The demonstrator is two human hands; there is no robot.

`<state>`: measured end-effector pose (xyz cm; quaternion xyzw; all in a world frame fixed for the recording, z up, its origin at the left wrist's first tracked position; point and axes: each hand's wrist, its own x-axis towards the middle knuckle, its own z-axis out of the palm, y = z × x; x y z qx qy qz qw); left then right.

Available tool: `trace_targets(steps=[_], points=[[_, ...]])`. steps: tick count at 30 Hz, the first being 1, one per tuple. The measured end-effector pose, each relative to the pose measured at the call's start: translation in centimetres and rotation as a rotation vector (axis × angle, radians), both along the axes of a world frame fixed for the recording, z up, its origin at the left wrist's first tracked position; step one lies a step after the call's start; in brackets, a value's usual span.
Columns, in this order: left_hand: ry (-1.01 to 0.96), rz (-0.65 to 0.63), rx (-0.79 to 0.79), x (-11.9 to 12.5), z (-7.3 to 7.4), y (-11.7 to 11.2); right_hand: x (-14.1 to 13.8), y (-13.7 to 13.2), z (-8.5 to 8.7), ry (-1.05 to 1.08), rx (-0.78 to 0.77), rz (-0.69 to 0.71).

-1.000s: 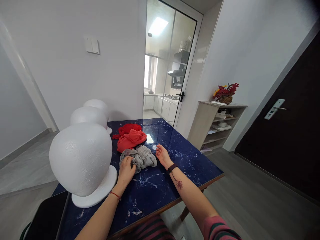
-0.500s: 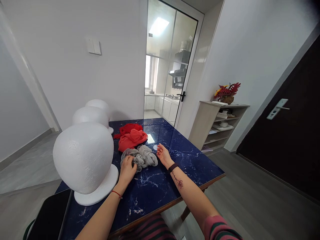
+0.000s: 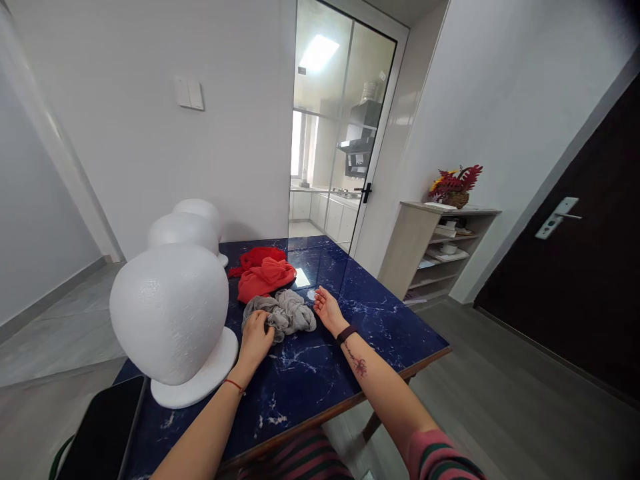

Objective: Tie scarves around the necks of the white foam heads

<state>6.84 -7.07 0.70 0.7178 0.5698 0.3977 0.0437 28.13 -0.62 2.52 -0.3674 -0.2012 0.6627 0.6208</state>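
A crumpled grey scarf lies on the dark blue marble table. My left hand rests at its near left edge, fingers curled into the cloth. My right hand lies on the table just right of the scarf, palm up, fingers loosely apart, holding nothing. Behind the grey scarf sit an orange-red scarf and a darker red one.
Three white foam head forms stand along the table's left side, the nearest close to my left arm. A black phone lies at the near left corner. A wooden shelf and a dark door stand to the right.
The view has shifted slightly; my hands and the scarves stay where they were.
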Motion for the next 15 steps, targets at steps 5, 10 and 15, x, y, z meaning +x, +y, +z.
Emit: trace_targets(steps=[5, 10, 15], points=[[-0.004, 0.0, 0.004, -0.01, 0.02, -0.01, -0.02, 0.05, -0.07, -0.011, 0.0, -0.002], [-0.018, -0.002, 0.006, -0.03, 0.01, 0.01, -0.01, 0.06, -0.1, -0.022, 0.003, -0.005], [-0.016, -0.003, 0.001, -0.03, -0.01, 0.03, -0.01, 0.1, -0.14, -0.021, 0.005, -0.006]])
